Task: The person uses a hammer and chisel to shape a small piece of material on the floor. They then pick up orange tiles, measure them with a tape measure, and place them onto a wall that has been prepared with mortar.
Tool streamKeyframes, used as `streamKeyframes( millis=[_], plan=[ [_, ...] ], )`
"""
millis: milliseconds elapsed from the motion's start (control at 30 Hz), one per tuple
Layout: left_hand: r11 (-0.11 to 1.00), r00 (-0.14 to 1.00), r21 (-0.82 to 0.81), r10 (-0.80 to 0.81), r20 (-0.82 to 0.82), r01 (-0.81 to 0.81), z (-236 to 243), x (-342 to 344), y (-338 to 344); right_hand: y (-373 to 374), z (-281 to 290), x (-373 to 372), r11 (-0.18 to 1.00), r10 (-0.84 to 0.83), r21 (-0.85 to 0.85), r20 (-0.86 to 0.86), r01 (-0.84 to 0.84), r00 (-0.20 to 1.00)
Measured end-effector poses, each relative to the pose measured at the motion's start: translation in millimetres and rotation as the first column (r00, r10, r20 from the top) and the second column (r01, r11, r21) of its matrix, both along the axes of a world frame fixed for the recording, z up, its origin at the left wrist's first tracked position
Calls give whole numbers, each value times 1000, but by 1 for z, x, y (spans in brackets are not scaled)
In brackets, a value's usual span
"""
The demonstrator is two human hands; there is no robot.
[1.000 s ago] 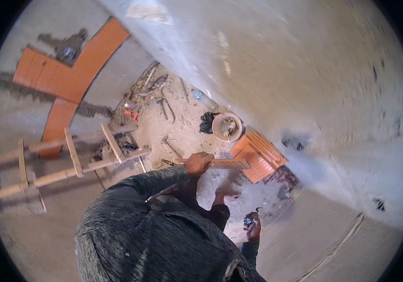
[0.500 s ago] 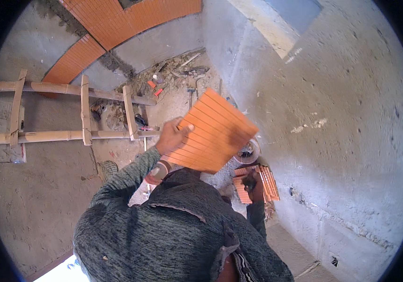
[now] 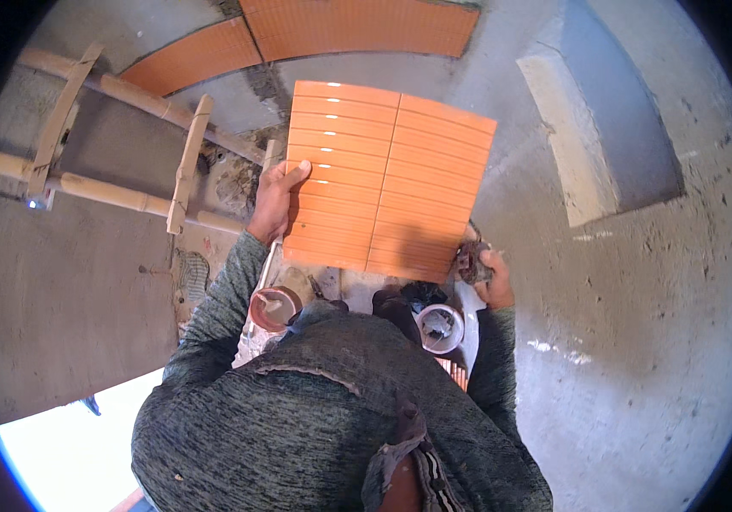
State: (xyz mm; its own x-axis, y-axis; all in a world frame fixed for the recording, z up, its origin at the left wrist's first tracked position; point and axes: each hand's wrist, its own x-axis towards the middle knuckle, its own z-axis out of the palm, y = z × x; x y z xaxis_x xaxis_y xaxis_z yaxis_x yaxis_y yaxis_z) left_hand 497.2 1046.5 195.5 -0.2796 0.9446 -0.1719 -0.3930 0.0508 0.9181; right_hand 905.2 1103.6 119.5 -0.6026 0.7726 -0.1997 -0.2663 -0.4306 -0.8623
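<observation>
My left hand [image 3: 276, 200] grips a large orange ribbed tile [image 3: 349, 196] by its left edge, thumb on the grooved face. A straight line divides that face in two, and light glints off the left half. By the tile's lower right corner, my right hand [image 3: 494, 282] is closed round a dark, crumpled clump [image 3: 472, 263] whose kind I cannot make out. Its fingers are partly hidden behind the clump. Below the tile stand a reddish bucket [image 3: 256, 317] on the left and a pale bucket [image 3: 458, 334] on the right.
Orange tiles [image 3: 357, 30] cover part of the far wall. A bamboo ladder [image 3: 122, 198] crosses the left side. More tiles [image 3: 454, 372] lie beside my right forearm, mostly hidden. A plastered wall [image 3: 639, 324] with a recess [image 3: 618, 111] rises on the right.
The tile has moved up and turned more upright in my left hand. My right hand, with the dark clump, has risen from the tile stack to the tile's lower right corner.
</observation>
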Motion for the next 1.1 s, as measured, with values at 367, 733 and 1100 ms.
streamKeyframes(
  millis=[367, 733, 1100],
  plan=[
    [674, 624, 214, 737, -261, -707, -17, -6, 76, 101, 114, -66, 779, -198, 622, 356, -73, 913],
    [335, 915, 867, -33, 402, -369, -99, -76, 165, 83, 155, -84, -89, -362, 989, 76, -116, 929],
    [451, 873, 747, 247, 420, -487, -28, -77, 181, 112, 133, -106, -177, -280, 978, 54, -107, 959]
  ],
)
